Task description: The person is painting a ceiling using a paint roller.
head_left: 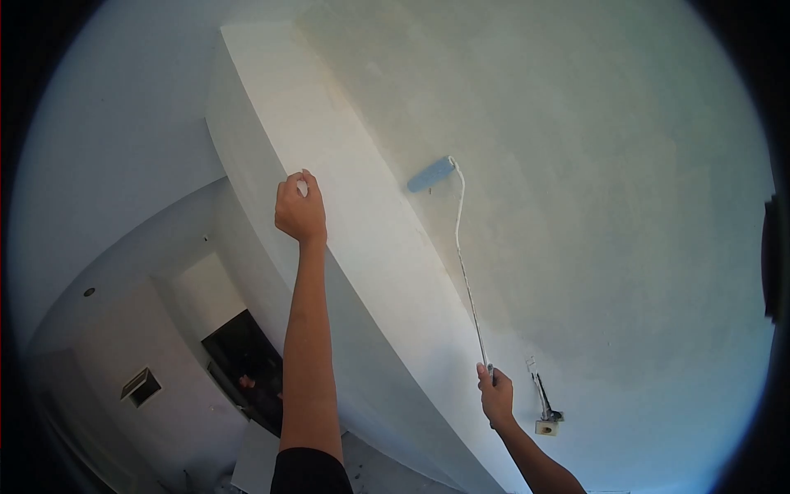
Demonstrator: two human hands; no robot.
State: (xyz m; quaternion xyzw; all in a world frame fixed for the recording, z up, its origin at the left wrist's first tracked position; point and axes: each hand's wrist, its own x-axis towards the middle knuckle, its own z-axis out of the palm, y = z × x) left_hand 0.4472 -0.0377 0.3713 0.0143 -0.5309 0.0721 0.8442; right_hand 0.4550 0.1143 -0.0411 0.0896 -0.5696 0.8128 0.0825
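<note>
My right hand is closed around the handle of a paint roller. Its long, bent metal rod, spattered white, reaches up to a blue roller sleeve by the wall. Behind the sleeve, a grey-green wall surface meets a white band along a slanting line. My left arm is stretched upward in front of the white band's outer edge. The left hand is curled, thumb and fingers drawn together in a ring. A pale patch shows within that ring; I cannot tell whether it is wall or something small held there.
Right of my right hand, an open wall box has dark wires or a cable above it. Lower left are a dark doorway, with a person's hand visible in it, and a small square wall opening. A dark object cuts into the right edge.
</note>
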